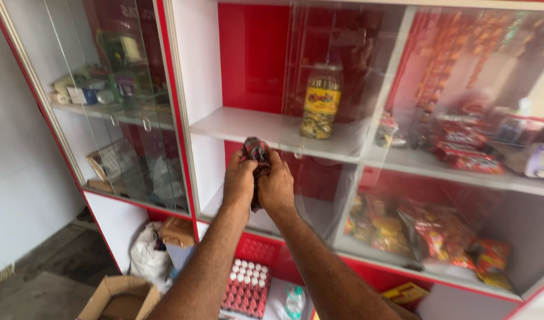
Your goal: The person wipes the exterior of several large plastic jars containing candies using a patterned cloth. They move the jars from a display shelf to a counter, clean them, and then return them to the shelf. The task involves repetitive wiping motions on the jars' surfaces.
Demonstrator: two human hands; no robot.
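Before the red-and-white glass-fronted cabinet (195, 89), the person is gripping a dark red patterned cloth (257, 151), bunched between both hands just under the front edge of the white shelf (236, 125). Both the left hand (239, 178) and the right hand (276, 186) are closing their fingers tightly around it, while a jar with a yellow label (321, 102) is standing on that shelf behind the glass.

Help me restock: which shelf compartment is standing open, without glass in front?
The middle upper shelf, right above the hands holding a dark cloth; the neighbours have glass panes, and this white board is bare.
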